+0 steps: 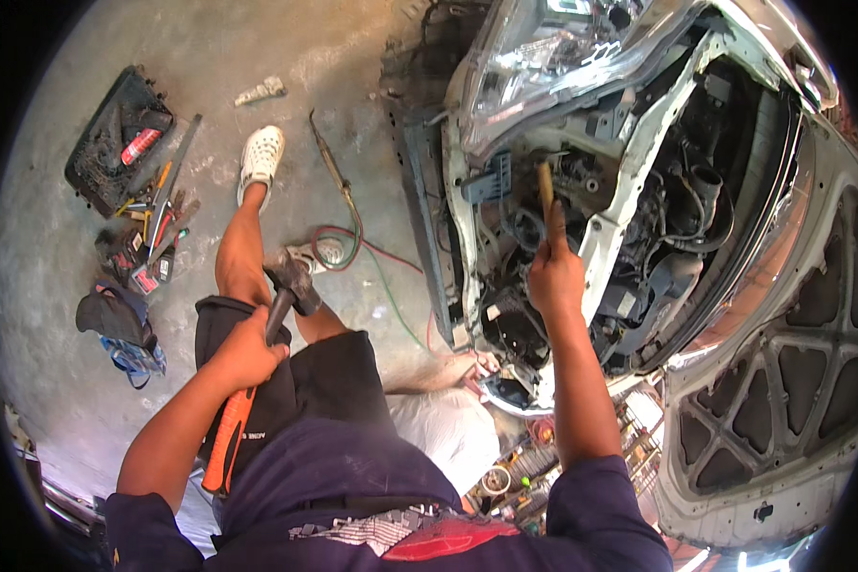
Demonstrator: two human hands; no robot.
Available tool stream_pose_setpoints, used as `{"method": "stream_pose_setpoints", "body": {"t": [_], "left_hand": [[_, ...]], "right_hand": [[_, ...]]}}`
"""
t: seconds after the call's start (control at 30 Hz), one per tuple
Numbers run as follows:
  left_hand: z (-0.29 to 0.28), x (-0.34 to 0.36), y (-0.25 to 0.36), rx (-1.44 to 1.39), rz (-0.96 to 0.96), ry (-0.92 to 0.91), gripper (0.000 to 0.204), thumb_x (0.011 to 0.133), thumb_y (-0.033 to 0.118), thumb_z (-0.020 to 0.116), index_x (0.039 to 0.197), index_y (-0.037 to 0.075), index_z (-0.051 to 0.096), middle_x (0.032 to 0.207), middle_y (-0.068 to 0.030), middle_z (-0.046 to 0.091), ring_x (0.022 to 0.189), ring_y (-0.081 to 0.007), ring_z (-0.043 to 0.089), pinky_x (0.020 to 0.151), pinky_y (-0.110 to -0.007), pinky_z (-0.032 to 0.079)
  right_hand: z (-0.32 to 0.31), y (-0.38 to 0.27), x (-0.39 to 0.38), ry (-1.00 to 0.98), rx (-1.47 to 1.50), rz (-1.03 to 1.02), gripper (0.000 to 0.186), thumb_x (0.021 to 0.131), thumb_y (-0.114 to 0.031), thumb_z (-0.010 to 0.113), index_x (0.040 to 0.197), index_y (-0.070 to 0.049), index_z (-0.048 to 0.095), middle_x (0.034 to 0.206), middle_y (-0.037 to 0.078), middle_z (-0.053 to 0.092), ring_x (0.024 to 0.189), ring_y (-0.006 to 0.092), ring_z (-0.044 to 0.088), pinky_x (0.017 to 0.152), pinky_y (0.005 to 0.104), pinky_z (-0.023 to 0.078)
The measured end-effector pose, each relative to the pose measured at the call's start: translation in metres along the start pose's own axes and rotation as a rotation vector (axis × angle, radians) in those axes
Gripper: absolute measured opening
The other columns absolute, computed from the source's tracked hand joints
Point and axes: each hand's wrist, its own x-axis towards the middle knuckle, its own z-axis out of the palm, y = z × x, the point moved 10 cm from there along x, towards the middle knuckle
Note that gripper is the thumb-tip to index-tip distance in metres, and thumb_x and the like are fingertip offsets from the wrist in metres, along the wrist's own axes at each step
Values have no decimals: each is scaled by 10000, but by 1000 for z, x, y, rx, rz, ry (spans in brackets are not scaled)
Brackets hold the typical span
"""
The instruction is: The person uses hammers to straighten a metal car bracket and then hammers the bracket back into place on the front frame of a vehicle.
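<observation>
My left hand (245,351) is closed round a hammer, gripping it just below its dark metal head (296,284). The hammer's orange handle (229,439) slants down past my thigh. My right hand (556,278) reaches into the front of a car with its hood up. Its fingers are closed, the index finger lying along a tan, stick-like handle (545,181); the far end of that tool is lost among the dark parts. Around this hand are a pale metal crossbar (629,205), a blue-grey bracket (487,181) and a headlight (577,71).
On the floor at left lie a black tray (114,181), several hand tools (167,205) and a dark cloth bag (114,316). A torch (332,164) with red and green hoses (377,272) lies near my feet. A co-worker in a white shirt (439,429) crouches close by the bumper.
</observation>
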Motion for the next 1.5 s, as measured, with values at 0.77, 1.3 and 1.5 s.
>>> {"method": "stream_pose_setpoints", "body": {"t": [0.77,1.3,1.5], "left_hand": [[-22,-25,69,342,159,-20,447,880,194,728,1179,-36,489,990,-337,667,1023,-512,645,873,-516,507],[98,-23,358,441,245,95,214,979,196,668,1042,33,545,731,-21,540,483,-118,520,454,-297,451],[123,7,419,576,146,263,139,979,147,639,964,50,541,733,-23,544,515,-116,515,468,-276,449]], "right_hand": [[26,36,-139,43,607,138,405,985,-95,573,1382,-65,501,885,246,665,779,405,704,660,462,528],[221,-53,-278,-166,2508,905,196,1052,-196,544,1196,-63,556,723,32,550,491,106,494,430,278,415],[227,-84,-273,-96,2701,828,123,1052,-133,525,1150,-61,549,728,21,540,489,100,484,422,279,400]]}}
